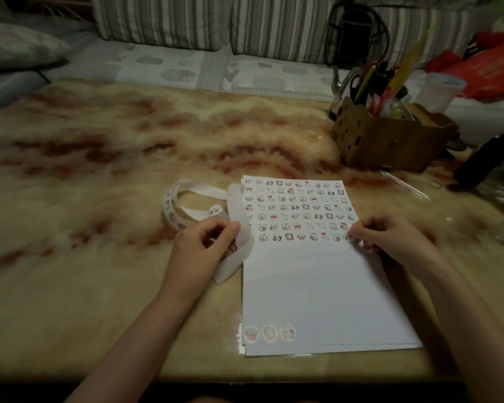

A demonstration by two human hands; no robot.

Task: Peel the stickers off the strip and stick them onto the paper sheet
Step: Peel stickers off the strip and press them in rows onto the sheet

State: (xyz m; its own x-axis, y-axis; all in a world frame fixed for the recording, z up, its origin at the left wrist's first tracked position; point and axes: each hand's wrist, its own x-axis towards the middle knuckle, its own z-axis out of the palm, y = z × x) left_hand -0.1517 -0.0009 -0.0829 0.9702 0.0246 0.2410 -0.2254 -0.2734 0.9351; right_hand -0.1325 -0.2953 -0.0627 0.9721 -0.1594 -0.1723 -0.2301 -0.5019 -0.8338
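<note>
Your left hand [204, 242] has its fingers curled, and thumb and fingertips pinch the white strip [239, 216]. From that pinch the strip folds down toward your wrist and ends just beside the paper sheet [317, 292]. Beyond your knuckles it rises and loops away across the table [99, 170]. Stickers show on the loop farthest from your fingers.

Your right hand [390, 237] is bent at the knuckles, with its fingertips bunched together on one sticker [347, 237]. This sticker sits at the sheet's edge, directly under your fingertips. Whether you are pinching it or pressing it flat cannot be told from here.

The sheet lies flat between your two hands, and its near corners reach back alongside your forearms. Rows of small stickers [298, 209] fill the part beyond your fingertips, and the row level with your fingers ends at the sticker you touch. The part toward your wrists is bare white. Three larger stickers [269, 333] sit at the near corner, beside your left forearm.

Beyond your right hand, well apart from it, stands a wooden organiser box [390, 141] stuffed with pens. A clear pen [405, 186] lies on the table between that box and your knuckles.
</note>
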